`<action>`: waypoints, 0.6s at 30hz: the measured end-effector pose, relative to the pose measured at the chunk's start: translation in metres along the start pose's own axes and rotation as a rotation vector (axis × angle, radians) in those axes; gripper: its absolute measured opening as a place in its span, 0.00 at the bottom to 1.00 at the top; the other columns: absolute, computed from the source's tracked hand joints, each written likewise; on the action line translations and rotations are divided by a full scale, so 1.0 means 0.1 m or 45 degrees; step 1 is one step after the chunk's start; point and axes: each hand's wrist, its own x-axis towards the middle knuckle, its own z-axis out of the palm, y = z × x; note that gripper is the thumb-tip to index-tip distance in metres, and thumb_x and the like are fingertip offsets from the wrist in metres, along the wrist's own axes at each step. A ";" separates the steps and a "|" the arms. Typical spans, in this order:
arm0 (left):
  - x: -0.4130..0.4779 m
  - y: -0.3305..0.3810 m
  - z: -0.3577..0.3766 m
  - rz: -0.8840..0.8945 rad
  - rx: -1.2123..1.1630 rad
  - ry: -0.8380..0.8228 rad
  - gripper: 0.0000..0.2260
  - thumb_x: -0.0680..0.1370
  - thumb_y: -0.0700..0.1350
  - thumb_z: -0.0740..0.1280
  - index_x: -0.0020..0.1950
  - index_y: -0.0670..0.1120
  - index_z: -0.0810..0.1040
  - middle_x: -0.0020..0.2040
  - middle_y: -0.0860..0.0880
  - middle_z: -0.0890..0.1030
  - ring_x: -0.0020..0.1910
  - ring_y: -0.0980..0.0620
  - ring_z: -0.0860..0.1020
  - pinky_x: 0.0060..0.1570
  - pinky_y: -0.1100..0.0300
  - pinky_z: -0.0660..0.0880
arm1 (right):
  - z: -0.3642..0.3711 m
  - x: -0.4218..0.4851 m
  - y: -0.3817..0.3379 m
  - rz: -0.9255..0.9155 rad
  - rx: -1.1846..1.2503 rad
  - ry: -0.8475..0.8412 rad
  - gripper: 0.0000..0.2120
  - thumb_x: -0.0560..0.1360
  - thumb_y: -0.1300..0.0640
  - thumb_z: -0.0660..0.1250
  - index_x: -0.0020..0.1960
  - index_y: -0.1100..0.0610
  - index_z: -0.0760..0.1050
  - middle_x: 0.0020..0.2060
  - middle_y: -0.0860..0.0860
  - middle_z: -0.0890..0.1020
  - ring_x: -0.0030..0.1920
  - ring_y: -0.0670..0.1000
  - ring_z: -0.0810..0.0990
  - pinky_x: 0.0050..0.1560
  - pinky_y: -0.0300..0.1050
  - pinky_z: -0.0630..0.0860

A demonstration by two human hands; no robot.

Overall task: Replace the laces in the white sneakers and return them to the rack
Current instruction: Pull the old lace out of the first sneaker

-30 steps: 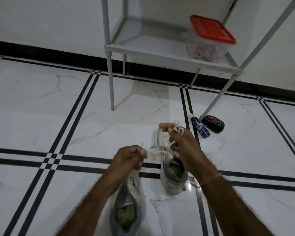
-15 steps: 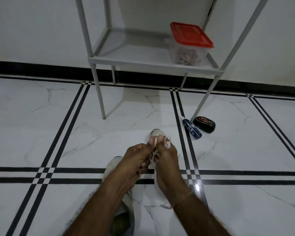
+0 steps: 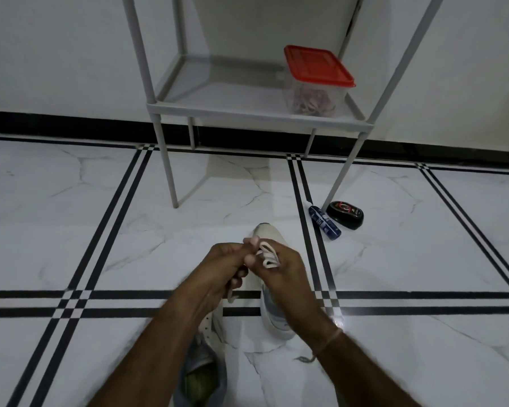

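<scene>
Two white sneakers stand on the marble floor below me. The right sneaker points toward the rack, its toe showing beyond my hands. The left sneaker lies nearer me, partly under my left forearm. A white lace is looped round the fingers of my right hand, which grips it. My left hand pinches the same lace right beside it, with a loose end hanging below. Both hands meet above the right sneaker. The grey metal rack stands against the wall ahead.
A clear tub with a red lid sits on the rack's lower shelf at the right. By the rack's front right leg lie a blue tube and a black polish tin. The floor is white marble with black stripes.
My hands were apart with the lace stretched between them; they have come together over the right sneaker. The view has tilted so the rack sits lower and nearer the middle.
</scene>
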 end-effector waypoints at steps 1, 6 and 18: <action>0.00 0.02 0.02 0.008 -0.012 -0.009 0.21 0.77 0.62 0.69 0.47 0.43 0.83 0.32 0.50 0.69 0.29 0.55 0.64 0.28 0.64 0.62 | -0.01 0.01 -0.02 -0.021 0.050 0.049 0.09 0.78 0.62 0.72 0.57 0.63 0.82 0.48 0.57 0.87 0.51 0.53 0.86 0.53 0.42 0.81; -0.03 0.17 0.10 0.006 -0.210 -0.049 0.18 0.76 0.58 0.70 0.37 0.44 0.80 0.30 0.51 0.72 0.25 0.58 0.65 0.21 0.68 0.62 | -0.06 0.05 -0.15 -0.189 -0.234 0.227 0.04 0.77 0.59 0.74 0.44 0.59 0.83 0.38 0.54 0.84 0.42 0.57 0.84 0.46 0.54 0.81; -0.11 -0.42 0.49 -0.084 0.042 -0.197 0.07 0.79 0.43 0.72 0.46 0.40 0.85 0.38 0.43 0.83 0.30 0.55 0.78 0.31 0.63 0.76 | -0.61 -0.33 -0.02 0.570 1.034 0.711 0.15 0.84 0.49 0.61 0.45 0.57 0.75 0.30 0.51 0.81 0.35 0.51 0.85 0.52 0.56 0.79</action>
